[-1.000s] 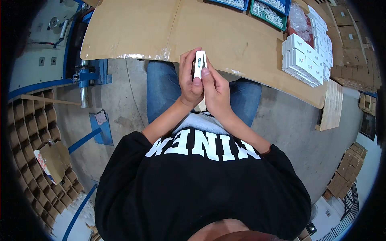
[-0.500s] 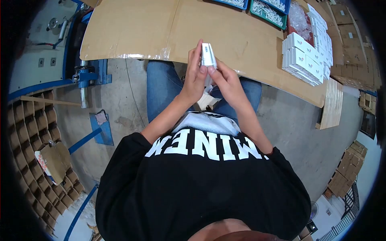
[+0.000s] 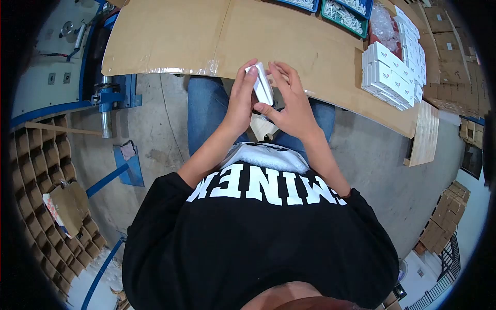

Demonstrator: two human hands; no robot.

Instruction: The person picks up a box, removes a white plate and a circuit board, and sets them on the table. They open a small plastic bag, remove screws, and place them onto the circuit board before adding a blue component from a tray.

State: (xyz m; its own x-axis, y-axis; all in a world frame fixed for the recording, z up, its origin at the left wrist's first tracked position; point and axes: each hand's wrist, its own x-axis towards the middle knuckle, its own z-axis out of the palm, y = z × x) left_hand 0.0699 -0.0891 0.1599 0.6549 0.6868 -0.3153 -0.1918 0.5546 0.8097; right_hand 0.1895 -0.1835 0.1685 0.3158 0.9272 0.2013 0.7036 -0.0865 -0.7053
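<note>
A small white box [image 3: 263, 87] is held above my lap, near the front edge of the cardboard-covered table [image 3: 175, 41]. My left hand [image 3: 241, 101] grips it from the left side, with the thumb and fingers around its upper end. Just right of the box is my right hand [image 3: 293, 103], its fingers spread and curved and its thumb near the box's lower end. Whether that thumb touches the box is hard to tell.
Stacked white boxes [image 3: 385, 72] stand at the table's right end, beside clear plastic bags [image 3: 385, 26]. Trays of small white parts [image 3: 343, 20] lie at the far edge. A blue-framed machine [image 3: 111, 98] is at the left. Cardboard dividers [image 3: 49, 170] stand lower left.
The box has turned and tilted, now showing a plain long side instead of its printed face. My right hand has opened and moved slightly away from it.
</note>
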